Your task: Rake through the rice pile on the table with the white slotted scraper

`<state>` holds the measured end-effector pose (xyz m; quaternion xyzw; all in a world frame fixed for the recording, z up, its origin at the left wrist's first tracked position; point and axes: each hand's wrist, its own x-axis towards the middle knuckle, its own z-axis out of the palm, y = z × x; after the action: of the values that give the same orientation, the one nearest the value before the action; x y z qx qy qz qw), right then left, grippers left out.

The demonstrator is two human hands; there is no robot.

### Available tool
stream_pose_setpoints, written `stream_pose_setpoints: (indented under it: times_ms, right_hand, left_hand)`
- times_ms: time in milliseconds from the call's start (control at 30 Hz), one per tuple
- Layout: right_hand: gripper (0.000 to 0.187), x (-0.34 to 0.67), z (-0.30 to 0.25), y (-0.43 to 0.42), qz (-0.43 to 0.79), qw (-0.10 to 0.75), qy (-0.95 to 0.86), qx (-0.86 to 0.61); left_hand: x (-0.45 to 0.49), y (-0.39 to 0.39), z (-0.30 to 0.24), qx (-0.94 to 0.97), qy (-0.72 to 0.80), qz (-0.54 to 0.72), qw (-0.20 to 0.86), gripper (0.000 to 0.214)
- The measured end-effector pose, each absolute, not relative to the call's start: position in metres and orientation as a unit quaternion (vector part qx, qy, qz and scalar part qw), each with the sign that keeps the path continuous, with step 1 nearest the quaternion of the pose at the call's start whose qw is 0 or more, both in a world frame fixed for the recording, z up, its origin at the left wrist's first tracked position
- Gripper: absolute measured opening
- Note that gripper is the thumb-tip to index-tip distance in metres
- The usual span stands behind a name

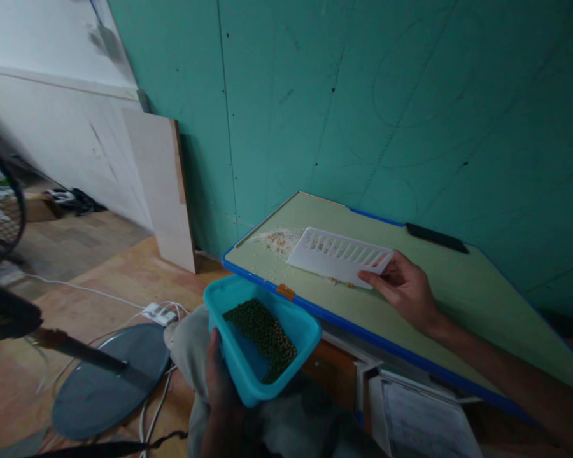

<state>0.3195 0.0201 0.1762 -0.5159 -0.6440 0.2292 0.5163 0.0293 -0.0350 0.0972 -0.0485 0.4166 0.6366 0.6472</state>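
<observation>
My left hand [219, 372] grips the near left side of a turquoise plastic tub [310, 334], which is tilted just below the table's blue front edge. Dark green beans [262, 334], with some paler ones at the right, lie in it. My right hand [405, 289] pinches the right end of a white slotted plastic panel [325, 259] between thumb and fingers. The panel is held low over the tabletop, slanting. Beside its left end, white grains and orange bits [279, 242] are scattered. A few more orange bits show along its lower edge.
The pale green table [458, 305] stands against a green wall [344, 95]. A black flat object [437, 238] lies at its back edge. On the left are a fan base [109, 381], a power strip [160, 313] with cords, and a leaning board [157, 184].
</observation>
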Motion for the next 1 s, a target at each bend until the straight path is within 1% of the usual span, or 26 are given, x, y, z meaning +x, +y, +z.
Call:
stream_pose_setpoints:
  times_ms: [167,400,533,700,1000]
  right_hand:
    - [0.026,0.318,0.178,0.018,0.242,0.513,-0.644,-0.514]
    - [0.026,0.318,0.175,0.017,0.247,0.507,-0.652,-0.507]
    - [0.028,0.32,0.172,0.018,0.241,0.503,-0.658,-0.506]
    - [0.028,0.32,0.171,0.016,0.243,0.498,-0.667,-0.499]
    - [0.026,0.317,0.173,0.013,0.262,0.498,-0.667,-0.489]
  left_hand:
    - [0.031,-0.037,0.1,-0.027,0.424,0.642,0.638,0.051]
    - [0.03,-0.036,0.102,-0.04,0.405,0.626,0.665,0.056]
    - [0.03,-0.033,0.096,-0.072,0.436,0.635,0.633,0.051]
    - [0.029,-0.034,0.089,-0.048,0.403,0.658,0.634,0.045]
    - [0.034,-0.039,0.08,-0.041,0.413,0.66,0.626,0.049]
